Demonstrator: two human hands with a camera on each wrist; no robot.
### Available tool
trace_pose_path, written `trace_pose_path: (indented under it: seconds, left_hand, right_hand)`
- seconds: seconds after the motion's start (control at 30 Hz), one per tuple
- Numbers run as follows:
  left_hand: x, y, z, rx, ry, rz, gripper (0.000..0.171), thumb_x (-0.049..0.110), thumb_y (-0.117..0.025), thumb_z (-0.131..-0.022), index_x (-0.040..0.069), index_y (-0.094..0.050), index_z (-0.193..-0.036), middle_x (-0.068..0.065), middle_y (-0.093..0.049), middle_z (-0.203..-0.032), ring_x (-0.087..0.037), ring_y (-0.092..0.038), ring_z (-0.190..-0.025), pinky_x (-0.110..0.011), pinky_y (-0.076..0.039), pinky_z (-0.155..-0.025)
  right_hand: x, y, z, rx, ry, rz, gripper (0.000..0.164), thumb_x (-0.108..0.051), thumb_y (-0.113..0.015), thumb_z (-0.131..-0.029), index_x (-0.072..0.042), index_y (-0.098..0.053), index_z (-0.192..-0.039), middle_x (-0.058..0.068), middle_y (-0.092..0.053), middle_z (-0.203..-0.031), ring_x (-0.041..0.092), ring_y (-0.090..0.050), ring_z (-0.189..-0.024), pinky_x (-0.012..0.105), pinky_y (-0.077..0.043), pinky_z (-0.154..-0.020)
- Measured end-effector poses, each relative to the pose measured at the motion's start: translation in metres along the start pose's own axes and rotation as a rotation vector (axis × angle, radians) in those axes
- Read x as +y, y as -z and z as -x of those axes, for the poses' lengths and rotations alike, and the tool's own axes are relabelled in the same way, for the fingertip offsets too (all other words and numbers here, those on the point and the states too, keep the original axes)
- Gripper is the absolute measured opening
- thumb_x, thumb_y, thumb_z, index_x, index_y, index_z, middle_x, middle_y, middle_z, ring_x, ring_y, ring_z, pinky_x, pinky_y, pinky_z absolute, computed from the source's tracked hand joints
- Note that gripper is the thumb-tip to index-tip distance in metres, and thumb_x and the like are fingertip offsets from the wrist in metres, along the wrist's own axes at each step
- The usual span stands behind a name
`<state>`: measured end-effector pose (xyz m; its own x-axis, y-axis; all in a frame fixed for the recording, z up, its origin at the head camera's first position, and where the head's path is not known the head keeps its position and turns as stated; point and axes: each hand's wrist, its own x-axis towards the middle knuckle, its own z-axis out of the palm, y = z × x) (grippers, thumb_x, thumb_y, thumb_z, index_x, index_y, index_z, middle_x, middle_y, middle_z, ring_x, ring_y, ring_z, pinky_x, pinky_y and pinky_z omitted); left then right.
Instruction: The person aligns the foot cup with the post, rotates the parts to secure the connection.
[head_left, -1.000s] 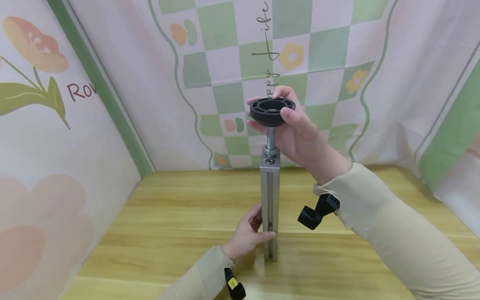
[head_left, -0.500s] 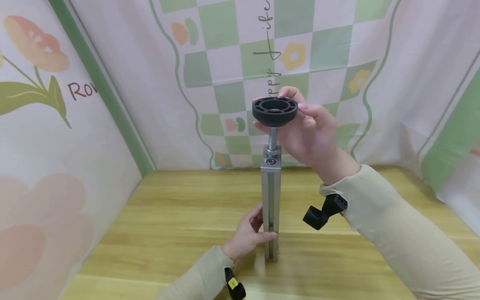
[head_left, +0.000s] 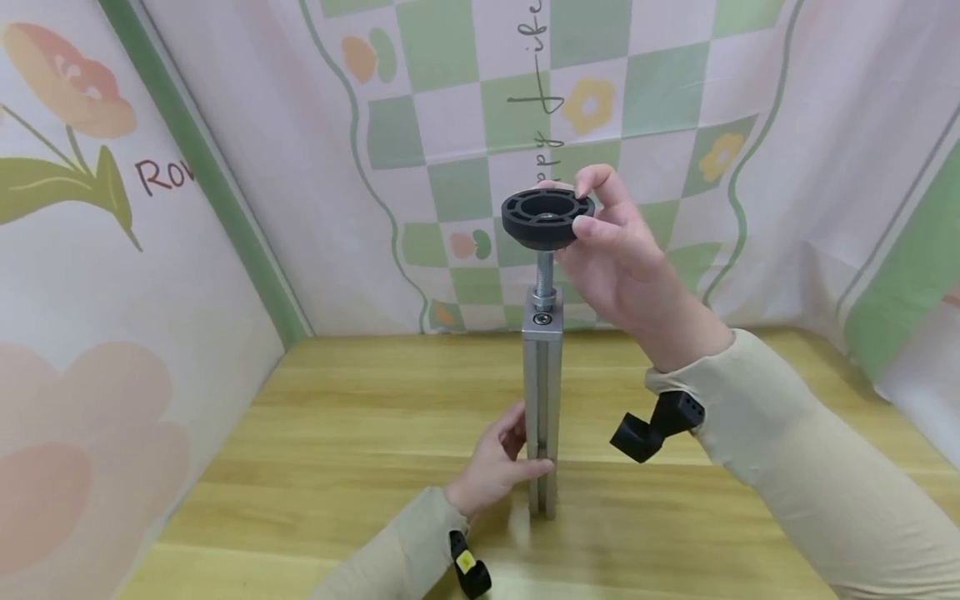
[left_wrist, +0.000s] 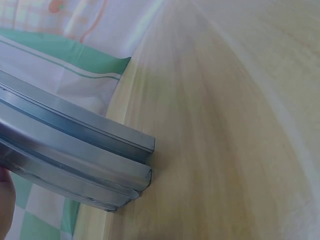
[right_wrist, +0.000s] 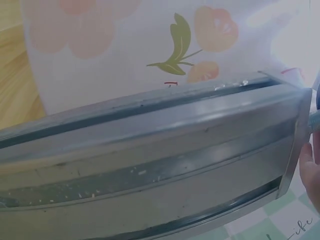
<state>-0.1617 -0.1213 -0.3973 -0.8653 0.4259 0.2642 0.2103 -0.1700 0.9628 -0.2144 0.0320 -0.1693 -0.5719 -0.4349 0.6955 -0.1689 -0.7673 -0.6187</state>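
An aluminium extrusion profile (head_left: 542, 408) stands upright on the table, its slotted lower end touching the wood in the left wrist view. My left hand (head_left: 495, 467) grips it low down, thumb across the near face. On top, a threaded rod with a nut (head_left: 543, 292) rises from the end plate (head_left: 542, 321) and carries a black levelling foot (head_left: 547, 218), wide ribbed side up. My right hand (head_left: 622, 258) holds the foot by its right side, thumb and index finger on the rim; other fingers are partly hidden behind it. Slotted faces of the profile fill the right wrist view.
The wooden table (head_left: 360, 417) stretches out around the profile. Behind it hangs a green and white checked curtain (head_left: 450, 125), and a flower-printed curtain (head_left: 97, 292) closes off the left side. Black camera mounts (head_left: 656, 425) sit on both wrists.
Half a second ago my right thumb was lifted toward the foot's right edge; now it lies on the near rim again, and the index finger has shifted right. My left hand keeps its place.
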Motion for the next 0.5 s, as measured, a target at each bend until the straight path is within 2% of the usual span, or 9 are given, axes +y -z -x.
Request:
trace_pose_path:
  seconds: [0.07, 0.2, 0.3, 0.4, 0.5]
  left_hand:
    - [0.001, 0.0, 0.0, 0.003, -0.003, 0.002, 0.071, -0.001, -0.069, -0.081, 0.006, -0.035, -0.144, 0.002, -0.053, -0.114, -0.008, -0.051, -0.101, -0.022, -0.044, -0.093]
    - [0.0, 0.001, 0.002, 0.01, -0.016, 0.012, 0.073, -0.003, -0.068, -0.081, 0.005, -0.034, -0.144, -0.011, -0.051, -0.122, -0.009, -0.051, -0.104, -0.022, -0.043, -0.095]
    - [-0.001, 0.001, 0.003, 0.005, -0.013, 0.017, 0.073, -0.004, -0.068, -0.08, 0.004, -0.033, -0.145, -0.02, -0.048, -0.127, -0.009, -0.051, -0.106, -0.023, -0.043, -0.097]
    - [-0.001, 0.0, 0.003, -0.003, -0.013, 0.011, 0.073, -0.004, -0.068, -0.08, 0.004, -0.034, -0.144, -0.019, -0.049, -0.125, -0.009, -0.051, -0.105, -0.024, -0.042, -0.097]
    - [-0.001, -0.001, 0.002, -0.009, -0.005, 0.013, 0.073, -0.003, -0.068, -0.081, 0.005, -0.034, -0.144, -0.01, -0.051, -0.123, -0.008, -0.051, -0.105, -0.024, -0.042, -0.097]
  right_hand:
    - [0.0, -0.003, -0.001, 0.027, -0.014, 0.006, 0.026, -0.002, -0.064, -0.082, -0.009, -0.045, -0.098, 0.012, -0.053, -0.11, 0.022, -0.053, -0.1, 0.029, -0.042, -0.092]
    - [0.0, -0.006, -0.003, 0.046, -0.026, 0.03, 0.035, -0.001, -0.068, -0.079, -0.011, -0.045, -0.103, 0.009, -0.053, -0.108, 0.021, -0.052, -0.098, 0.028, -0.044, -0.088]
    - [0.001, -0.007, -0.004, 0.053, -0.015, 0.066, 0.036, 0.002, -0.064, -0.079, -0.012, -0.044, -0.106, 0.007, -0.051, -0.107, 0.02, -0.052, -0.097, 0.026, -0.045, -0.084]
    - [-0.001, -0.011, -0.004, 0.084, 0.005, 0.135, 0.037, 0.008, -0.055, -0.078, -0.013, -0.044, -0.106, 0.006, -0.047, -0.108, 0.02, -0.051, -0.096, 0.025, -0.047, -0.082]
    - [-0.003, -0.016, -0.006, 0.125, 0.017, 0.228, 0.043, 0.014, -0.05, -0.075, -0.014, -0.044, -0.107, 0.007, -0.043, -0.11, 0.019, -0.053, -0.093, 0.024, -0.048, -0.08]
